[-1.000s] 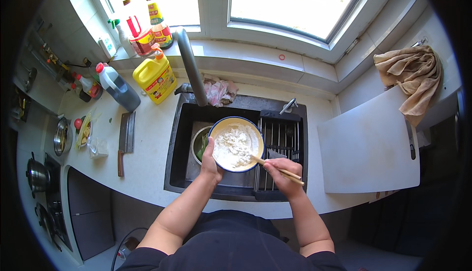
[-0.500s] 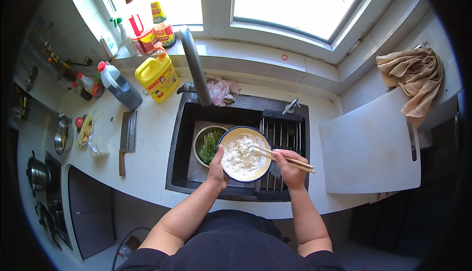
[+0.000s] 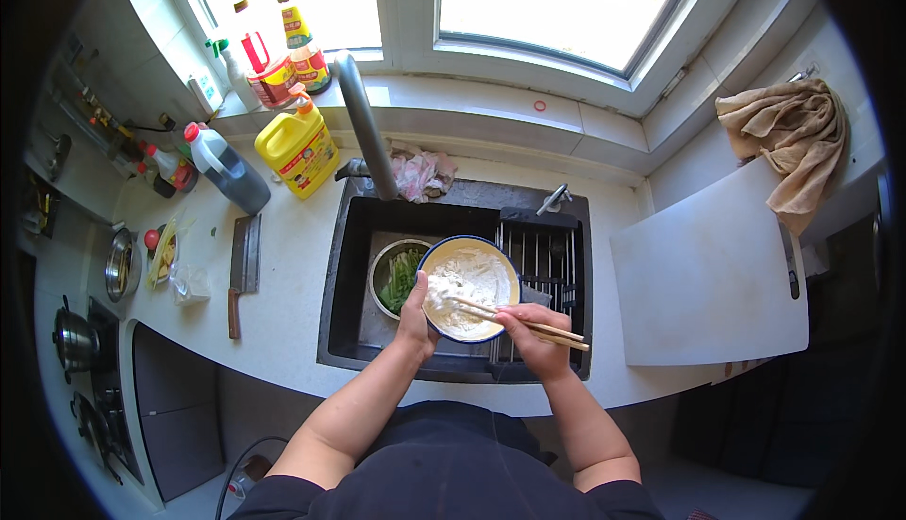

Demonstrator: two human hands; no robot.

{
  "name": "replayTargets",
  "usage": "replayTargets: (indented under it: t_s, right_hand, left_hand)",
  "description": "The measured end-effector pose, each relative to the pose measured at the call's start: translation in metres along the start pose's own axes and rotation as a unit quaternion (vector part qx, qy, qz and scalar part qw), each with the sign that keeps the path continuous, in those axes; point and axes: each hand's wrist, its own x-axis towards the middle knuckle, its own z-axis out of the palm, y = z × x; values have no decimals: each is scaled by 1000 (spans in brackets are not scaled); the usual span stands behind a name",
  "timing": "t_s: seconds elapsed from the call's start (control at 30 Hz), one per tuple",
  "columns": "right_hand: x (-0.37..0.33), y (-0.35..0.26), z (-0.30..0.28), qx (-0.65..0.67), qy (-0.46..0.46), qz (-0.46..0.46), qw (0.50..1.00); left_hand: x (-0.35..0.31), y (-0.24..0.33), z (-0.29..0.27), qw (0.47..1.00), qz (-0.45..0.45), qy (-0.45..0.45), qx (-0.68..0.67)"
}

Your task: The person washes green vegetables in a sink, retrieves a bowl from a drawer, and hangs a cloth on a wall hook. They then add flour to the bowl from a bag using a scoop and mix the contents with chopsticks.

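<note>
Over the sink, my left hand [image 3: 415, 319] grips the left rim of a blue-edged, cream-coloured bowl [image 3: 510, 279]. Inside the bowl lies lumpy white flour [image 3: 477, 272], partly clumped. My right hand [image 3: 538, 339] is closed round a pair of wooden chopsticks [image 3: 547, 331], whose tips are in the clumps at the lower left of the bowl. Just behind and left of the bowl, a metal basin [image 3: 375, 284] with green leafy vegetables [image 3: 402, 275] stands in the sink, partly covered by the bowl.
The dark sink [image 3: 344, 265] has a tall faucet [image 3: 363, 124] behind and a drying rack [image 3: 557, 265] at its right. A cleaver [image 3: 245, 256] lies on the left counter near a yellow jug [image 3: 300, 147] and a dark-filled bottle [image 3: 226, 169]. At right leans a white cutting board [image 3: 713, 275].
The chopsticks have moved left and down within the bowl, and my right hand has shifted the same way. My left hand keeps its grip on the rim.
</note>
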Motion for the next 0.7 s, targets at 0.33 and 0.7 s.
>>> replayTargets:
  t_s: [0.33,0.7]
  right_hand:
    - [6,28,-20,56,105,101,988]
    - [-2,26,9,-30,-5,-14,999]
  left_hand:
    - [-1,2,1,1000,7,-22,-4]
    - [-4,11,12,1000,7,-20,-4]
